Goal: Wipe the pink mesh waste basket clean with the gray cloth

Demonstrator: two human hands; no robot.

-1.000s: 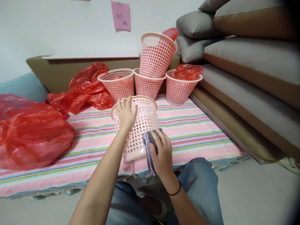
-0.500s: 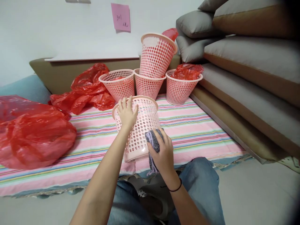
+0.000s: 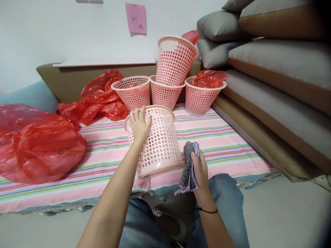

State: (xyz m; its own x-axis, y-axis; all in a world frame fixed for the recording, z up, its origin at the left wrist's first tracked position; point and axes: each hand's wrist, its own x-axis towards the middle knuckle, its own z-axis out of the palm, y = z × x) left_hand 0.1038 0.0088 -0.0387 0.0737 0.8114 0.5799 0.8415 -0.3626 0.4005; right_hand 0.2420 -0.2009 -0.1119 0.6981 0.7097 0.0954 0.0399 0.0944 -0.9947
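Observation:
A pink perforated plastic basket [image 3: 160, 141] lies tilted in front of me, its solid base towards me and its rim away. My left hand [image 3: 139, 125] rests on the basket's side near the rim, fingers spread. To the right of the base, my right hand [image 3: 201, 168] is closed around a bunched dark grey cloth [image 3: 186, 170] with lilac edging. The cloth is held apart from the basket, its loose lilac end hanging down.
Behind stand more pink baskets [image 3: 131, 93], one [image 3: 177, 60] leaning inside another [image 3: 167, 94]. A right-hand basket [image 3: 203, 100] holds a red plastic bag [image 3: 209, 79]. More red bags [image 3: 41, 144] lie left on the striped cloth [image 3: 103, 148]. Grey cushions [image 3: 279, 58] are stacked right.
My right hand has drawn the cloth off the basket's side, moving right and turning so the cloth is upright. My left hand and the basket stay nearly in place.

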